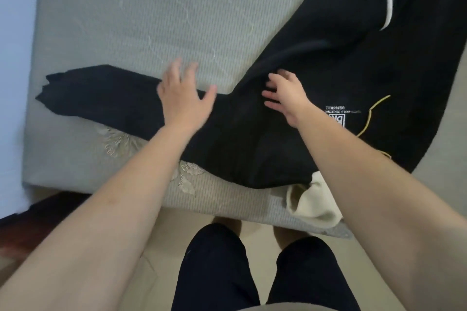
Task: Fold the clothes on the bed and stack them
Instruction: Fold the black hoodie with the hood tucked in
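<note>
Left hand (183, 98) and right hand (285, 97) outstretched (fingers spread)

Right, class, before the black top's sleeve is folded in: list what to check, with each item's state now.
1. Both hands free: the left hand and the right hand are open and hold nothing. Ok.
2. The sleeve lies straight out on the bed. Ok.
3. The top is smooth: a raised crease runs by the right hand. Not ok.
4. The cream cloth is clear of the top: it sits tucked under the top's near edge. Not ok.
5. The top's far end lies flat: out of frame. Cannot tell.
</note>
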{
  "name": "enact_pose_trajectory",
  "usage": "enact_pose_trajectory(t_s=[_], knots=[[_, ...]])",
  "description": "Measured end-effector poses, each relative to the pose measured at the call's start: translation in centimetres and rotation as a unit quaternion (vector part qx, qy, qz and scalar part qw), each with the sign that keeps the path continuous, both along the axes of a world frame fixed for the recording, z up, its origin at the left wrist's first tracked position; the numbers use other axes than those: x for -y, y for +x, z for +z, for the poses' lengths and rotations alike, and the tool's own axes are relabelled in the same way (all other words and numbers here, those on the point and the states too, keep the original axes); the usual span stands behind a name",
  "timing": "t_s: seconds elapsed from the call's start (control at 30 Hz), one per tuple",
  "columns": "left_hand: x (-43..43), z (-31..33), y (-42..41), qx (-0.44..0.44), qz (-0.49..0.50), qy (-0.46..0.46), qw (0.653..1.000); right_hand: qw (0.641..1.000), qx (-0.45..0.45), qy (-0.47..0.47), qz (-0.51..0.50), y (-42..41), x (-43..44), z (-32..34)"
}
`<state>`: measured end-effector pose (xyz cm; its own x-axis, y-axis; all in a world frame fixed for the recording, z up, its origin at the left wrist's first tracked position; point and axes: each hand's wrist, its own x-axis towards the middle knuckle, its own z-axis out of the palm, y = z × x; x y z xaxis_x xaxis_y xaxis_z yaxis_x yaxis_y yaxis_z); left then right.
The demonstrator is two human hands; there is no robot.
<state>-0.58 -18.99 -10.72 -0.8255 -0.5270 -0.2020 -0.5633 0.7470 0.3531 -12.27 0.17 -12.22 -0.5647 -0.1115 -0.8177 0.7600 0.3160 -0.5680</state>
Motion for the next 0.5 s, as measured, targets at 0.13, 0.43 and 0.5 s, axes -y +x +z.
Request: enact_pose_trajectory(t_s=[0.13,0.43,0.5], knots=[[-5.0,-2.7,-4.3,0.044,-0.134,0.008,0.99,0.95,-0.037,-0.048,-0.305,-5.9,-2.8,0.6],[-3.9,-5.2,-7.5,-0.075,0.079,0.201,0.974,0.963,-0.219,-0.143,-0.07,-16.2,1.1,5.8],[-1.9,-5.0,-6.6,-0.062,0.154,0.208,0.964,0.96,-0.258,-0.102,0.043,-15.8,4.3,6.5]])
